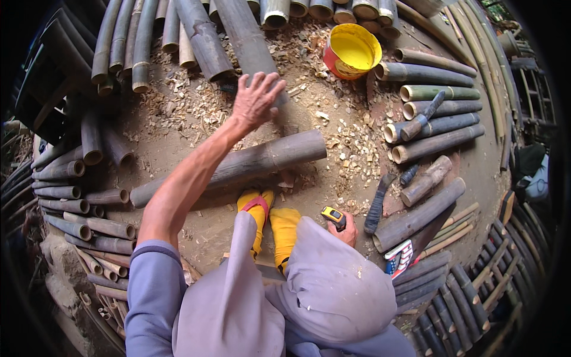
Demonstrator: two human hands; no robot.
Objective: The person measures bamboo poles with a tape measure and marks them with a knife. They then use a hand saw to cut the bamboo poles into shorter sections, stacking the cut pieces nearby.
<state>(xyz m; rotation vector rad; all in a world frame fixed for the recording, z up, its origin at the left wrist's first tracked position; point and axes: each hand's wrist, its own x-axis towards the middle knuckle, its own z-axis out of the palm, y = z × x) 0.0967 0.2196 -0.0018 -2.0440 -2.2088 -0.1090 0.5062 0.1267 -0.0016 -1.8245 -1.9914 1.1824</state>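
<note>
My left hand [257, 100] reaches forward with its fingers spread, over the near end of a thick dark bamboo pole [247, 38]. Whether it grips the pole cannot be made out. Closed round a yellow and black tape measure [333, 218], my right hand [346, 231] is low beside my right knee, partly hidden by the trouser leg. Between my hands and feet lies a long bamboo length [238, 163], crossing under my left forearm. Its right end is raised slightly toward the far side.
Wood chips [357, 140] litter the ground. A yellow bucket [352, 52] stands at the far right. Cut bamboo pieces [443, 93] line both sides. To my right lie a dark-handled tool [377, 205], a sheathed-looking blade [423, 116] and a hand saw [399, 257].
</note>
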